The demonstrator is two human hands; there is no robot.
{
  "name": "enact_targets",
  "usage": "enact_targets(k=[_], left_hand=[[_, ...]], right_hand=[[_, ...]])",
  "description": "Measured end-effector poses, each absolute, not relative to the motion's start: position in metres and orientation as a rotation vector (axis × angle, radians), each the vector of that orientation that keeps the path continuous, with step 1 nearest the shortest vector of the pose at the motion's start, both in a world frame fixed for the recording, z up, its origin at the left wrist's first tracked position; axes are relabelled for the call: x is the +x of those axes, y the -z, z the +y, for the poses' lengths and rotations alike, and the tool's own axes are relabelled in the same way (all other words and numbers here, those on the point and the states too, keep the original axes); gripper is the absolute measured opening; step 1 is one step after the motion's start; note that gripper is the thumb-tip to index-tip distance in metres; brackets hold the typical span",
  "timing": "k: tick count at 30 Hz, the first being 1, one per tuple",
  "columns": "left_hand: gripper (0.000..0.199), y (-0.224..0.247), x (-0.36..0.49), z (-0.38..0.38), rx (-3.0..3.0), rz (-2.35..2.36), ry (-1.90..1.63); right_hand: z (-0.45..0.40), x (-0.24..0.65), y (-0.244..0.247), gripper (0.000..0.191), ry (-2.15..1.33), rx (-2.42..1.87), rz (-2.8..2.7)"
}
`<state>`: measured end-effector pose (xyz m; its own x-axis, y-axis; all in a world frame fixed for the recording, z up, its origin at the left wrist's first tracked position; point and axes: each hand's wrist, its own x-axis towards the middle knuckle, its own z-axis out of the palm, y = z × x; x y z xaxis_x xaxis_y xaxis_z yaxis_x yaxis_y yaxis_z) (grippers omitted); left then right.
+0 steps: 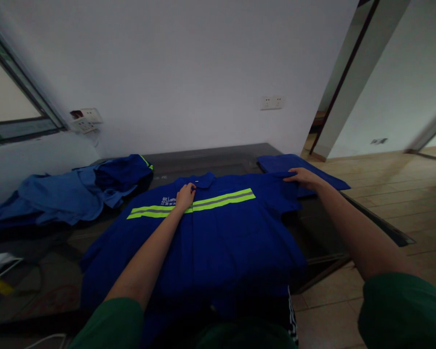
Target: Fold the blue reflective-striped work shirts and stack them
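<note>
A blue work shirt [232, 228] lies spread front side up, its collar toward the wall. Across its chest runs a yellow-green reflective stripe [225, 199], with white printing on the left. My left hand [185, 196] is closed at the front opening just below the collar [205, 180], fingers pinched on the cloth. Out at the right shoulder, my right hand [305, 178] grips the sleeve's upper edge between thumb and fingers. The lower part of the shirt hangs into shadow near my body.
Crumpled blue clothes [69, 189] are heaped on the dark table [225, 162] at the left. A folded blue garment [301, 167] lies at the right end. White papers [0, 266] sit at the left edge. A wall with sockets [272, 102] stands behind.
</note>
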<state>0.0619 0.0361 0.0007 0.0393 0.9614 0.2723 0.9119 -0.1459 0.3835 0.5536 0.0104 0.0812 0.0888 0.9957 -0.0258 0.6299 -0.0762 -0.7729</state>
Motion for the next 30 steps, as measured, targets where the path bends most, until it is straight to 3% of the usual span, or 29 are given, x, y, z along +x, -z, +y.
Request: enact_targets(k=[4, 9, 12, 16, 19, 24, 30], left_hand=[[0.017, -0.002, 0.063, 0.036, 2.185, 1.991, -0.694], [0.018, -0.004, 0.065, 0.033, 2.228, 2.013, -0.648], [0.018, -0.01, 0.066, 0.032, 2.228, 2.059, -0.585], [0.026, -0.025, 0.086, 0.036, 2.204, 2.193, -0.74], [0.032, -0.029, 0.118, 0.042, 2.354, 2.059, -0.802], [0.048, -0.014, 0.158, 0.047, 2.497, 1.822, -0.391], [0.055, -0.008, 0.156, 0.05, 2.483, 1.836, -0.172]], right_hand=[[0.011, 0.564, -0.09, 0.042, -0.844, -1.603, -1.478], [0.008, 0.556, -0.072, 0.049, -0.604, -2.086, -1.622], [0.004, 0.547, -0.068, 0.043, -0.236, -2.274, -1.743], [0.005, 0.512, -0.082, 0.037, 0.272, -2.098, -1.85], [0.011, 0.457, -0.086, 0.035, 0.235, -1.855, -2.108], [0.01, 0.376, -0.048, 0.053, 0.007, -1.891, -2.377], [-0.001, 0.386, -0.016, 0.065, -0.231, -1.924, -2.44]])
